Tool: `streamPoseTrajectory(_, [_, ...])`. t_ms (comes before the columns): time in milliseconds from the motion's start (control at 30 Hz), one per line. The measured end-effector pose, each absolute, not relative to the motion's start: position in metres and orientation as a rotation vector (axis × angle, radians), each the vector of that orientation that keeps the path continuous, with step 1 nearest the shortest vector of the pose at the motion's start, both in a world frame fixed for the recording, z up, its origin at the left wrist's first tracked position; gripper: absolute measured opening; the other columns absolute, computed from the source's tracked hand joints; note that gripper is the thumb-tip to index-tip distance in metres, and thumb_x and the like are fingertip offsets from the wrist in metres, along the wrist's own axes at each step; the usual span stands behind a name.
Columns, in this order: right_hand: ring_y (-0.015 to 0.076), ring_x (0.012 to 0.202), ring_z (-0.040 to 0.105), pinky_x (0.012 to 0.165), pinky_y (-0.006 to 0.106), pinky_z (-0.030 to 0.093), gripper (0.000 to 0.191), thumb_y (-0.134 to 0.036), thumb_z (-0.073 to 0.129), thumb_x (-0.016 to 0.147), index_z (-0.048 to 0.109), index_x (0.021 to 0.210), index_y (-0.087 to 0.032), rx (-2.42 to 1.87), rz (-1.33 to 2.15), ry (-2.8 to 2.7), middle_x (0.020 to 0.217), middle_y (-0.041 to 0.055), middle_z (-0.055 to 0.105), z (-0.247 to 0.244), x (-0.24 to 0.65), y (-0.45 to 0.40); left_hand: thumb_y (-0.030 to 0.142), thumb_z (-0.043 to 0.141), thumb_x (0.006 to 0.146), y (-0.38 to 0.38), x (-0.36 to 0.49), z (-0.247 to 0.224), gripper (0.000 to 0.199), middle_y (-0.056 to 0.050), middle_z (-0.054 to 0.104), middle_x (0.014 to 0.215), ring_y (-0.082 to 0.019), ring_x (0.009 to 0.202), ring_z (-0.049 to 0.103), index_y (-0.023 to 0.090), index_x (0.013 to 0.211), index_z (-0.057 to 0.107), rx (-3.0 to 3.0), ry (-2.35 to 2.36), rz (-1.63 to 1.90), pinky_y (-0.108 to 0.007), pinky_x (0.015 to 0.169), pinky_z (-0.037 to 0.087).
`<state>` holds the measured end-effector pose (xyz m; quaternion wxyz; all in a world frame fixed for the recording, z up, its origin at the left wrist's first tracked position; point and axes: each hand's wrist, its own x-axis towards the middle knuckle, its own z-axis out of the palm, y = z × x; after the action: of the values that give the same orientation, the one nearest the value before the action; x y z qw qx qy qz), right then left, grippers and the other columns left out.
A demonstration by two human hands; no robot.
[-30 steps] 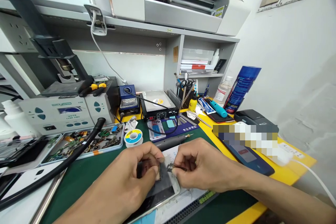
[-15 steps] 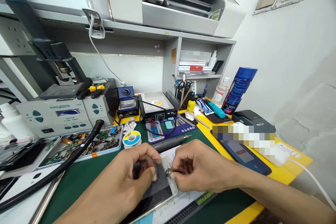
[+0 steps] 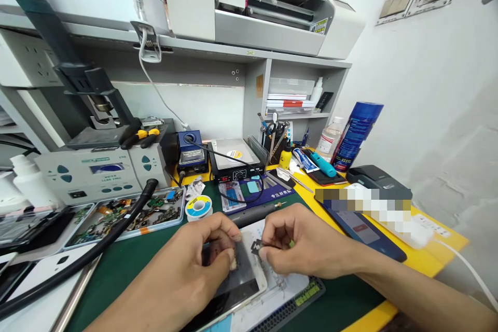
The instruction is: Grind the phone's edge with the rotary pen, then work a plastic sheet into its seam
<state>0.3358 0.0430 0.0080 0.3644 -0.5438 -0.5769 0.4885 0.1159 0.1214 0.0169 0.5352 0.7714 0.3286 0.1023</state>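
Below my hands lies a phone or tablet with a white frame and dark glass [image 3: 225, 295], its near part showing and the rest covered. My left hand [image 3: 194, 264] is over its left side, thumb and forefinger closed in a pinch. A small pale brown piece [image 3: 233, 260] shows at those fingertips; its kind cannot be made out. My right hand [image 3: 295, 246] hovers at the device's right edge and pinches a thin dark razor blade [image 3: 257, 247] with cut-outs, pointing left. Under the device is a printed pale mat [image 3: 288, 285].
A solder spool [image 3: 199, 208] and a grey pen-shaped tool [image 3: 254, 213] lie beyond my hands. To the left are a tray of circuit boards [image 3: 142, 225] and a black hose [image 3: 112, 236]. A phone [image 3: 365, 233] and white power strip [image 3: 416, 231] lie right.
My right hand has shifted slightly up and right, off the device's edge, and the blade now shows more clearly. My left hand keeps its pinch. The whole view has shifted a little.
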Motion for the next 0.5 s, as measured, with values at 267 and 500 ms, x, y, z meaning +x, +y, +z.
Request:
streamPoseTrajectory(267, [0.0085, 0.044, 0.058, 0.039, 0.015, 0.042, 0.024, -0.031, 0.081, 0.083, 0.063, 0.077, -0.016, -1.299, 1.104, -1.305, 0.059, -0.0031, 0.065, 0.016, 0.334, 0.041, 0.043, 0.067, 0.088, 0.124, 0.116, 0.012, 0.023, 0.003, 0.06, 0.075, -0.012, 0.065, 0.053, 0.023, 0.091, 0.056, 1.623, 0.743, 0.523, -0.016, 0.047, 0.038])
streamPoseTrajectory(500, [0.0104, 0.066, 0.066, 0.063, 0.019, 0.055, 0.007, -0.019, 0.069, 0.094, 0.074, 0.091, -0.016, -1.136, 0.318, -1.644, 0.077, 0.0019, 0.069, 0.018, 0.331, 0.036, 0.049, 0.075, 0.082, 0.108, 0.122, 0.016, 0.037, -0.001, 0.07, 0.081, -0.012, 0.059, 0.062, 0.023, 0.085, 0.049, 1.421, 0.734, 0.676, -0.014, 0.036, 0.043])
